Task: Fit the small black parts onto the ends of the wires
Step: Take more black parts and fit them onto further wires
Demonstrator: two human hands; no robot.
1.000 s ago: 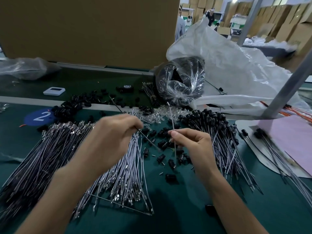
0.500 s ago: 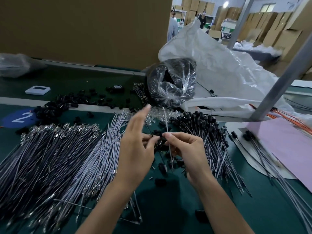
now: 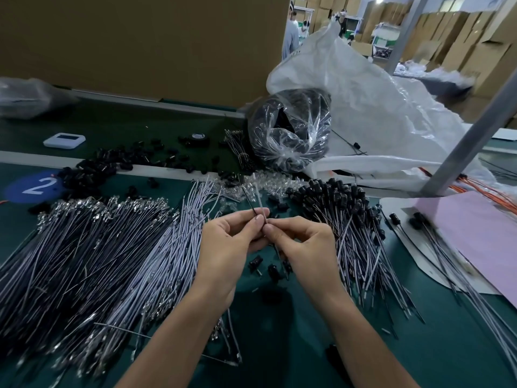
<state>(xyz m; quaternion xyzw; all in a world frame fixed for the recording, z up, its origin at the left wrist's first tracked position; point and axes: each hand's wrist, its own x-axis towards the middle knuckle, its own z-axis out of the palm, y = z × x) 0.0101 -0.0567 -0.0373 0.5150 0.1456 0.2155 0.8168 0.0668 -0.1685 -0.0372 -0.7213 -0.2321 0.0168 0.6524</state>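
Lying leftmost on the dark green worktop (image 3: 279,345) is a broad heap of grey metal-tipped wires (image 3: 84,261). Centrally, the left hand (image 3: 226,247) is clamping its grip on a thin dark wire (image 3: 249,200) and the right hand (image 3: 305,247) on a pale grey wire (image 3: 259,197), above loose small black cylindrical parts (image 3: 256,261). A brown cardboard wall (image 3: 140,37) is closing the far edge; bare green is showing between the forearms.

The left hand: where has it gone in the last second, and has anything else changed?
The left hand swung in rightward until its fingertips meet those of the right hand; it pinches a thin dark wire beside the pale wire. The right hand kept pinching the pale wire upright. The wire heaps and loose black parts on the table lie as before.
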